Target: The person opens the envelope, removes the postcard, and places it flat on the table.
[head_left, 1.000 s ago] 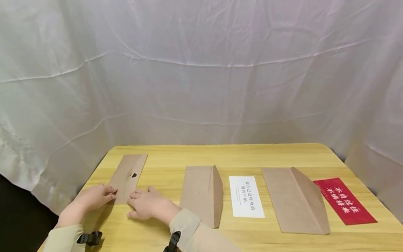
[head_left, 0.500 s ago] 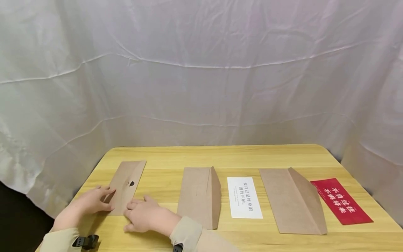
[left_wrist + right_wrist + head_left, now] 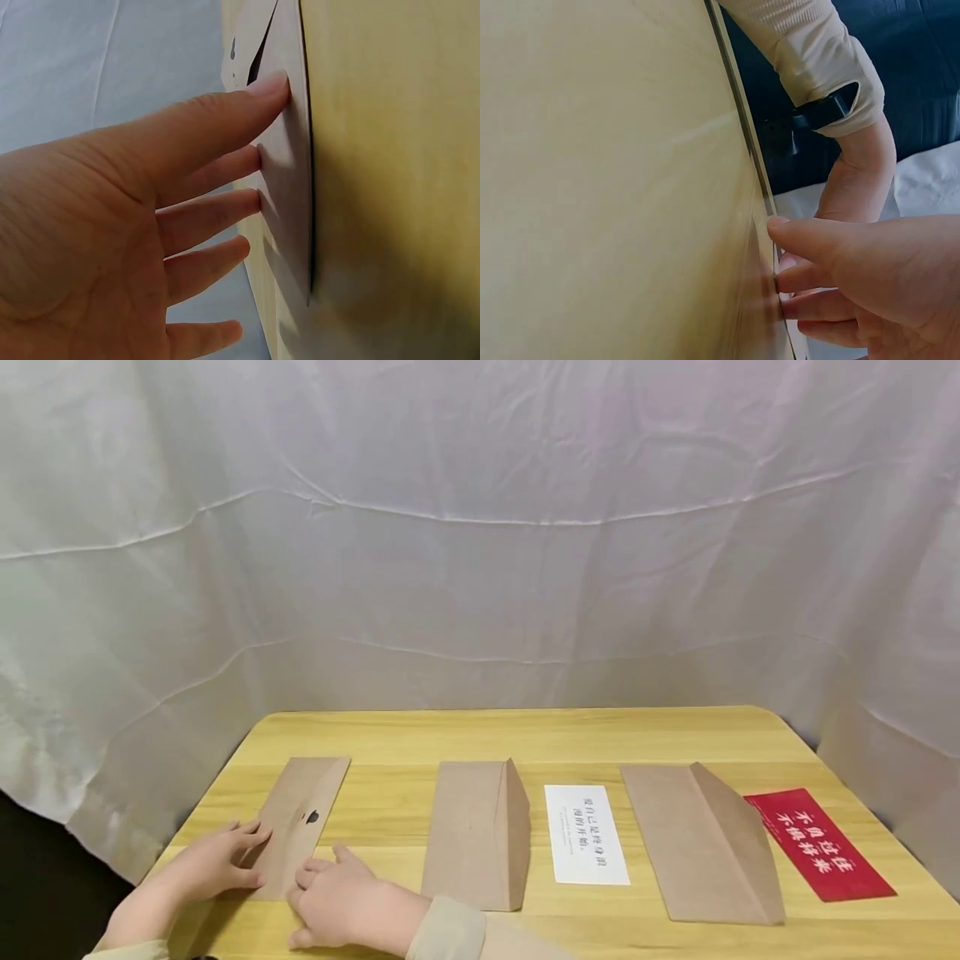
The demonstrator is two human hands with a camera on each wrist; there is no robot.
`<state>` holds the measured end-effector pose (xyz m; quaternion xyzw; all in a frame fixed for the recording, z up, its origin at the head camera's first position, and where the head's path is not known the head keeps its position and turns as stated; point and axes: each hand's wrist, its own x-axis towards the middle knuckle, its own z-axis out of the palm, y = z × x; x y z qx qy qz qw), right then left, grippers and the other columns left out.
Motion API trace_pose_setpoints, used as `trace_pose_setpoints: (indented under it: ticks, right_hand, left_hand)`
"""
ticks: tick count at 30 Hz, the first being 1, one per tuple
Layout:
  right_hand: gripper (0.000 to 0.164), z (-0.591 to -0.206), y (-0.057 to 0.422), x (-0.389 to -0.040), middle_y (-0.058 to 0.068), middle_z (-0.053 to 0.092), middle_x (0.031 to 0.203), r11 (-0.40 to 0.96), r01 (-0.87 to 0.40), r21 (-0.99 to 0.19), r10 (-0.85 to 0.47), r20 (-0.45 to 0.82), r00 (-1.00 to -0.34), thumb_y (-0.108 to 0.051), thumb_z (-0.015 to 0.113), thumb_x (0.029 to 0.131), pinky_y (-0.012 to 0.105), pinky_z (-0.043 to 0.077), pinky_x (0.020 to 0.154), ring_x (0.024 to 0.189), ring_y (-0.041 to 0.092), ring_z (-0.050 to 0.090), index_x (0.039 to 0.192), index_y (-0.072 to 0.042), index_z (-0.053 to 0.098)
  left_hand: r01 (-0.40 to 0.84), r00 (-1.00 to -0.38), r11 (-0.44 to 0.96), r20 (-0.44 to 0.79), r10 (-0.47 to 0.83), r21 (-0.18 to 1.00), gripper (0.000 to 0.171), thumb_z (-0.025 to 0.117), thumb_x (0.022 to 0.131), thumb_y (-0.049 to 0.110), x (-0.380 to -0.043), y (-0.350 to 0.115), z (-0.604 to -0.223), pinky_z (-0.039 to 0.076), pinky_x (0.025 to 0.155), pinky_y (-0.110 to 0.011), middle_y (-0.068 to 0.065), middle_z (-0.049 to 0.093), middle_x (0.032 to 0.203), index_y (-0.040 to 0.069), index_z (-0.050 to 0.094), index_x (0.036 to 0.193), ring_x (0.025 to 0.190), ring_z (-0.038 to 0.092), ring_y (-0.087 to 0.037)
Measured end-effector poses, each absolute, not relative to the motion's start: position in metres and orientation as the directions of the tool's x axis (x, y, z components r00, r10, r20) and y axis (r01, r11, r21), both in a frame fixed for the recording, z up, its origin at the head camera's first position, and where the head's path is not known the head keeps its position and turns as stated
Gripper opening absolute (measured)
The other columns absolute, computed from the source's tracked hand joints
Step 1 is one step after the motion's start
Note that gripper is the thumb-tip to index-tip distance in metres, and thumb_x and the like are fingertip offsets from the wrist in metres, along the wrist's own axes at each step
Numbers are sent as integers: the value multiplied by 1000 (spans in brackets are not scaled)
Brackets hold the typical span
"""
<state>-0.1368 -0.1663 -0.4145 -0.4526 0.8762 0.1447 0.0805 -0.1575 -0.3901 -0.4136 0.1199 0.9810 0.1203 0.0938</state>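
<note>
A brown kraft envelope with a small dark mark near its right edge lies flat at the table's left. My left hand touches its near left part with straight, spread fingers. In the left wrist view, the thumb and fingertips of that left hand press on the envelope close to its edge. At the near right corner, my right hand has its fingertips on the envelope's edge. Lightly bent fingers of the right hand show in the right wrist view, low over the table.
To the right lie a second brown envelope with its flap raised, a white card with printed characters, a third open-flapped envelope and a red card. The wooden table ends at a pale curtain.
The left envelope has slid toward me, both hands moving with it. The other envelopes and both cards have stayed in place.
</note>
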Motion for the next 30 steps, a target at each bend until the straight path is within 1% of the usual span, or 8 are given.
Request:
trace_pose_setpoints:
  ticks: [5, 8, 12, 18, 23, 25, 30]
  right_hand:
    - [54, -414, -168, -132, -30, 36, 148, 527, -833, 168, -782, -287, -553, -71, 40, 91, 29, 26, 119, 142, -9, 25, 139, -47, 44]
    - [50, -415, -170, -133, -31, 38, 146, 510, -845, 163, -801, -267, -535, -70, 41, 91, 30, 27, 118, 141, -9, 26, 136, -48, 47]
    - [49, -416, -173, -135, -32, 35, 148, 497, -848, 183, -815, -237, -528, -69, 40, 92, 30, 27, 118, 143, -9, 24, 137, -50, 45]
    - [54, -420, -182, -139, -34, 27, 151, 486, -855, 180, -825, -229, -517, -69, 38, 93, 31, 26, 119, 145, -9, 19, 143, -50, 36]
    - [55, -422, -186, -144, -35, 23, 153, 495, -850, 178, -820, -229, -525, -70, 35, 93, 33, 24, 120, 147, -6, 15, 144, -51, 33]
    - [54, -422, -186, -145, -35, 24, 152, 502, -846, 182, -816, -225, -532, -70, 35, 93, 34, 23, 121, 147, -5, 15, 144, -52, 33]
    - [55, -419, -185, -144, -35, 24, 152, 513, -837, 189, -804, -235, -546, -71, 35, 92, 32, 18, 122, 148, -5, 12, 144, -53, 32]
  left_hand:
    - [207, -954, 937, -155, 258, 282, 75, 79, 76, 39, -147, -393, -416, 42, 92, -66, -37, 48, 136, -6, 56, 132, 122, 41, -62]
    - [210, -954, 934, -148, 261, 289, 75, 80, 74, 38, -144, -395, -416, 42, 93, -66, -36, 49, 136, -6, 57, 131, 123, 41, -62]
    - [209, -953, 932, -153, 262, 296, 77, 79, 75, 40, -145, -396, -416, 42, 93, -65, -36, 48, 137, -6, 56, 132, 123, 43, -60]
    - [196, -953, 934, -167, 254, 299, 76, 78, 76, 40, -146, -395, -414, 42, 92, -65, -37, 47, 138, -5, 56, 133, 123, 43, -59]
    - [195, -955, 930, -157, 252, 311, 73, 77, 78, 40, -146, -392, -412, 42, 92, -67, -37, 47, 138, -5, 56, 132, 124, 41, -60]
    - [192, -955, 930, -159, 251, 314, 73, 76, 79, 40, -146, -392, -412, 41, 92, -67, -36, 47, 138, -5, 56, 132, 125, 40, -61]
    - [179, -954, 931, -175, 244, 319, 72, 76, 79, 38, -145, -394, -412, 41, 92, -68, -37, 46, 139, -5, 56, 133, 125, 40, -61]
